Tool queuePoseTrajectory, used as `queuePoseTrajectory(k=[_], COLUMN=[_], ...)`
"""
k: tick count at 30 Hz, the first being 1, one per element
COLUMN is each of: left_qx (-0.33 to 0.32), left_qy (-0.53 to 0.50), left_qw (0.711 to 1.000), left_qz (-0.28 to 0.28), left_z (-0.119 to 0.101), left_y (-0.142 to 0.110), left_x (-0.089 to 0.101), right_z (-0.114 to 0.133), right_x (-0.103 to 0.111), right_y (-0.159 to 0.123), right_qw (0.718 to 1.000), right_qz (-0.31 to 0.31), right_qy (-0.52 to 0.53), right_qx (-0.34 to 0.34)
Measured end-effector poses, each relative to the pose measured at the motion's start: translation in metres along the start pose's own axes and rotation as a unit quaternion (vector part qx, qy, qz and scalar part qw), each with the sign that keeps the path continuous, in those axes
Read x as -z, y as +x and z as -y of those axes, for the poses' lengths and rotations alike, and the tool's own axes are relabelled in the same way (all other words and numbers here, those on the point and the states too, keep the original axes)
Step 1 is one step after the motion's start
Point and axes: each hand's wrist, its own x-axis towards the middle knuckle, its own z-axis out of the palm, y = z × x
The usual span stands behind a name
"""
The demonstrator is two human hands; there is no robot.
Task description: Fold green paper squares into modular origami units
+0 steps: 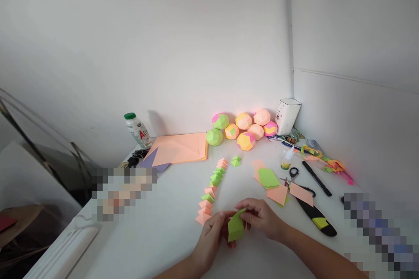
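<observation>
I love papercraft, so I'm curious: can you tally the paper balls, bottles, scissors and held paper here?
Paper balls: 8
Green-capped bottle: 1
Small nozzle bottle: 1
Scissors: 1 pair
Held green paper: 1
Total: 12

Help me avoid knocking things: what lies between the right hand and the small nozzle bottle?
In the head view, overlapping loose green sheets and peach sheets lie between the right hand and the small nozzle bottle.

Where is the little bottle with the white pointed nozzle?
In the head view, the little bottle with the white pointed nozzle is right of centre on the white table, just beyond the black-handled scissors and farther back than the right hand.
</observation>
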Motion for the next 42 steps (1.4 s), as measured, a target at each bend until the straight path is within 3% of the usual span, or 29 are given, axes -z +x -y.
queuePoseTrajectory(k=[9,16,23,36,42], left_qx=[0.006,0.004,0.018,0.000,-0.022], left_qy=[-0.018,0.040,-0.011,0.036,-0.001], left_qw=[0.998,0.997,0.993,0.999,0.998], left_qz=[-0.058,-0.072,-0.113,-0.038,-0.050], left_z=[0.000,0.004,0.001,0.006,0.003], left_y=[0.000,0.000,0.002,-0.003,-0.002], left_x=[0.002,0.004,0.001,0.000,-0.003], right_z=[0.005,0.004,0.012,0.002,0.002], right_x=[0.000,0.001,0.000,0.001,0.002], right_y=[0.000,-0.003,-0.006,-0.001,0.001], right_qw=[1.000,0.999,0.997,0.994,0.990], right_qz=[-0.011,0.021,0.063,0.066,0.069], right_qy=[0.004,-0.034,-0.051,0.073,0.070], right_qx=[-0.004,-0.015,-0.014,-0.055,-0.099])
